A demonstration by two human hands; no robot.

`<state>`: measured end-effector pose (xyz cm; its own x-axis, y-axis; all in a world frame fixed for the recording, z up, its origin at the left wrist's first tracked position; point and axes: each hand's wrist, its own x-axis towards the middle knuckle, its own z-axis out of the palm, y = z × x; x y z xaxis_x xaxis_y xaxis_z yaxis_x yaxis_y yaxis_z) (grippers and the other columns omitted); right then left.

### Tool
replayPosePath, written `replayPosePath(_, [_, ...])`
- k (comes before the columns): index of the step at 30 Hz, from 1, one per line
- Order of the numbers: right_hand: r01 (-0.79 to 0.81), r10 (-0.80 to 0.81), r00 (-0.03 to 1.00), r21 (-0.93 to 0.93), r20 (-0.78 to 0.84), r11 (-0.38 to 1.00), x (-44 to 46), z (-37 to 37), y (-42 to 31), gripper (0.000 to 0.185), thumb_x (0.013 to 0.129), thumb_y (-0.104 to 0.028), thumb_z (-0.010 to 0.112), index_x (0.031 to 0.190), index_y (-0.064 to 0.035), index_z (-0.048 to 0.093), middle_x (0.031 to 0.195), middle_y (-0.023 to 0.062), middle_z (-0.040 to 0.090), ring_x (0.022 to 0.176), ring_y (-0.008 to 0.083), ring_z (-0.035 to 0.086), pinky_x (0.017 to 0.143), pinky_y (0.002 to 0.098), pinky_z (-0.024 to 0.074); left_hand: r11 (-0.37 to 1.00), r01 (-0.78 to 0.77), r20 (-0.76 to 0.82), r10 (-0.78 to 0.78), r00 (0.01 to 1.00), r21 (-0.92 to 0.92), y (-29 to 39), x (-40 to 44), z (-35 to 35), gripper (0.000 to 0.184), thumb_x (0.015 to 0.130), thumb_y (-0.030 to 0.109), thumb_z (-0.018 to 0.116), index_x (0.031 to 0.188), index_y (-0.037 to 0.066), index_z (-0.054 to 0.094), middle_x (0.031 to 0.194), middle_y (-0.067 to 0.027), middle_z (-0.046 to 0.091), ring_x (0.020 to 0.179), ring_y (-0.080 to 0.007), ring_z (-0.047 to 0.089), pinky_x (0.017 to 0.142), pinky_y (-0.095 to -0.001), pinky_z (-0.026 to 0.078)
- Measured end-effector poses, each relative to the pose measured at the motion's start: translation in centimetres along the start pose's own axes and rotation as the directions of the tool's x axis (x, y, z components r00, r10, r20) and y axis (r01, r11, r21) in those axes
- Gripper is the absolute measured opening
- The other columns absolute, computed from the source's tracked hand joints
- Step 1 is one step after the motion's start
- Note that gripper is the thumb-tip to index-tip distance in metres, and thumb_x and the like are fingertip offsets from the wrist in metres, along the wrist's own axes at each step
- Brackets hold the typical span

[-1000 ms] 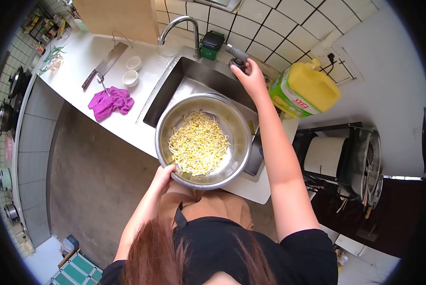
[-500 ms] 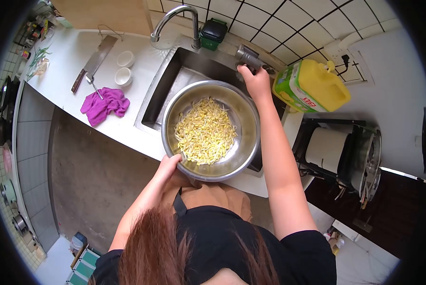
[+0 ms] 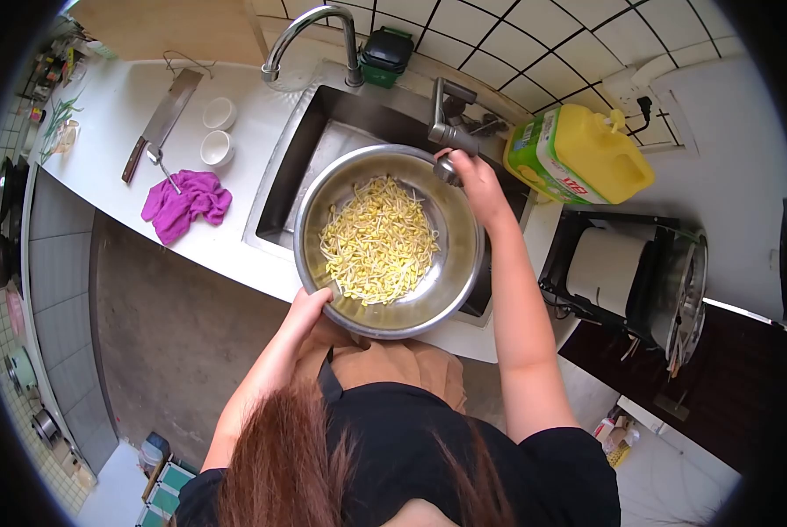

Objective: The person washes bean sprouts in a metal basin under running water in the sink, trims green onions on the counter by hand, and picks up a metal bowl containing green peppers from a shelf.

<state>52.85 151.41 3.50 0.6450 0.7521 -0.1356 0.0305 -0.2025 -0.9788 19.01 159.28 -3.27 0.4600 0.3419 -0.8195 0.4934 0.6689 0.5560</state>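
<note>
A large steel bowl (image 3: 455, 263) is tilted slightly over the front of the sink (image 3: 275, 193), with yellow bean sprouts (image 3: 380, 241) spread across its bottom. My left hand (image 3: 308, 307) grips the bowl's lower-left rim, thumb on top. At the bowl's upper-right edge, my right hand (image 3: 477, 183) is closed round the dark, round spray head of the grey pull-out faucet (image 3: 447, 123). No water is visible coming from it. Behind the sink the curved chrome faucet (image 3: 351, 44) points left, away from the bowl.
Left of the sink lie a cleaver (image 3: 172, 105), two white cups (image 3: 218, 147), a spoon and a purple cloth (image 3: 187, 205). A green bin (image 3: 385, 54) stands behind the sink. To the right are a yellow detergent jug (image 3: 578, 154) and a black rack (image 3: 578, 220).
My right hand has moved from the faucet's upper part down to the bowl's edge, drawing the spray head toward the bowl. The bowl has risen slightly in view, still held by my left hand.
</note>
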Motion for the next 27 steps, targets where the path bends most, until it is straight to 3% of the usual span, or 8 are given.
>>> replayPosePath(3, [0.096,-0.084,0.990,0.104,-0.113,0.990,0.7,-3.7,1.2,0.044,0.099,-0.038,0.039,0.113,-0.0025,0.061,0.085,0.0038,0.063,0.078,0.0143,0.058,0.076,0.0277,0.0451,1.000,0.006,0.015,-0.006,1.000,0.012,-0.2,0.3,-0.4,0.017,0.073,0.016,0.054,0.082,0.003,0.060,0.062,0.0010,0.050,0.050,-0.0083,0.042,0.044,-0.0242,0.031])
replayPosePath(5, [-0.030,-0.015,0.983,-0.241,-0.181,0.970,2.7,-6.4,1.5,0.040,0.095,-0.031,0.041,0.126,-0.0100,0.055,0.092,0.0098,0.067,0.085,0.0215,0.064,0.076,0.0315,0.0485,0.999,0.018,0.024,-0.019,1.000,0.031,-0.2,0.5,-0.5,0.017,0.073,0.015,0.054,0.082,0.003,0.059,0.061,0.0010,0.049,0.049,-0.0083,0.041,0.043,-0.0239,0.030])
replayPosePath(6, [-0.113,0.020,0.983,-0.508,-0.185,0.854,3.8,-6.5,1.6,0.040,0.093,-0.027,0.041,0.128,-0.0131,0.053,0.096,0.0117,0.067,0.088,0.0243,0.065,0.077,0.0339,0.0494,0.999,0.028,0.024,-0.029,0.999,0.046,0.2,0.2,-0.4,0.017,0.073,0.015,0.054,0.082,0.003,0.060,0.061,0.0010,0.049,0.048,-0.0082,0.040,0.043,-0.0238,0.029])
replayPosePath(8, [-0.233,0.077,0.972,-0.884,-0.221,0.406,5.9,-6.5,1.7,0.046,0.088,-0.018,0.043,0.134,-0.0193,0.049,0.103,0.0154,0.068,0.094,0.0299,0.066,0.078,0.0386,0.0511,0.998,0.022,0.039,-0.025,0.999,0.066,0.1,0.5,-0.7,0.016,0.073,0.015,0.054,0.082,0.003,0.060,0.060,0.0009,0.049,0.046,-0.0081,0.040,0.042,-0.0238,0.029])
replayPosePath(11, [-0.237,0.207,0.956,-0.963,-0.208,0.130,7.6,-6.4,2.3,0.057,0.081,-0.010,0.044,0.136,-0.0268,0.045,0.110,0.0175,0.065,0.100,0.0342,0.064,0.081,0.0443,0.0509,1.000,0.000,0.014,0.000,1.000,-0.022,0.0,0.4,-0.1,0.015,0.073,0.015,0.054,0.080,0.003,0.059,0.060,0.0009,0.049,0.046,-0.0079,0.040,0.042,-0.0236,0.029])
replayPosePath(23, [-0.257,0.250,0.940,-0.963,-0.231,0.078,6.2,-5.1,4.3,0.053,0.082,-0.012,0.047,0.134,-0.0190,0.047,0.111,0.0177,0.065,0.101,0.0329,0.064,0.082,0.0450,0.0516,1.000,0.005,0.045,-0.006,0.999,0.018,0.2,0.3,-0.4,0.011,0.072,0.013,0.052,0.081,0.006,0.054,0.062,0.0009,0.047,0.047,-0.0090,0.039,0.041,-0.0244,0.028])
replayPosePath(26, [-0.316,0.235,0.933,-0.932,-0.271,0.178,4.7,-4.2,4.0,0.052,0.082,-0.010,0.045,0.133,-0.0158,0.046,0.107,0.0201,0.065,0.099,0.0349,0.064,0.081,0.0469,0.0509,1.000,0.002,0.039,-0.003,0.999,0.021,0.6,0.0,-0.2,0.011,0.072,0.013,0.052,0.081,0.006,0.054,0.062,0.0009,0.047,0.048,-0.0090,0.039,0.042,-0.0246,0.029])
replayPosePath(27, [-0.322,0.134,0.946,-0.894,-0.295,0.310,4.1,-4.1,4.2,0.049,0.082,-0.010,0.044,0.131,-0.0142,0.047,0.106,0.0210,0.065,0.097,0.0361,0.064,0.080,0.0476,0.0504,1.000,0.001,0.038,-0.002,0.999,0.010,0.7,-0.1,-0.2,0.011,0.072,0.013,0.052,0.081,0.006,0.054,0.063,0.0009,0.047,0.049,-0.0090,0.040,0.042,-0.0246,0.029])
